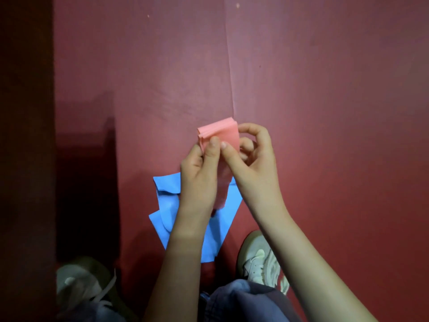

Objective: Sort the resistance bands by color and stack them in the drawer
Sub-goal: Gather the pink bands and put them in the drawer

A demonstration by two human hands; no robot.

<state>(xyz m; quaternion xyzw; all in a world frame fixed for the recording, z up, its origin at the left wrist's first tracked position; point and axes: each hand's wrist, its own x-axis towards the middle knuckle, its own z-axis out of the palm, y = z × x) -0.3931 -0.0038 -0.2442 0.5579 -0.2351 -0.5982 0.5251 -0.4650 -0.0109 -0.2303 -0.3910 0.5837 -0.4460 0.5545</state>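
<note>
A pink resistance band (220, 133), folded into a small thick wad, is held up between both hands above the red floor. My left hand (200, 166) pinches its lower left edge with the thumb on top. My right hand (250, 149) grips its right side, thumb next to the left thumb and fingers curled behind. A loose tail of the pink band hangs down between my wrists. Below my hands a blue resistance band (167, 205) lies crumpled on the floor, partly hidden by my left forearm. No drawer can be made out for certain.
The red floor covering (325, 89) has a seam running up from the hands. A dark piece of furniture (86, 182) stands along the left. My two light sneakers (257, 259) and a knee in blue jeans fill the bottom.
</note>
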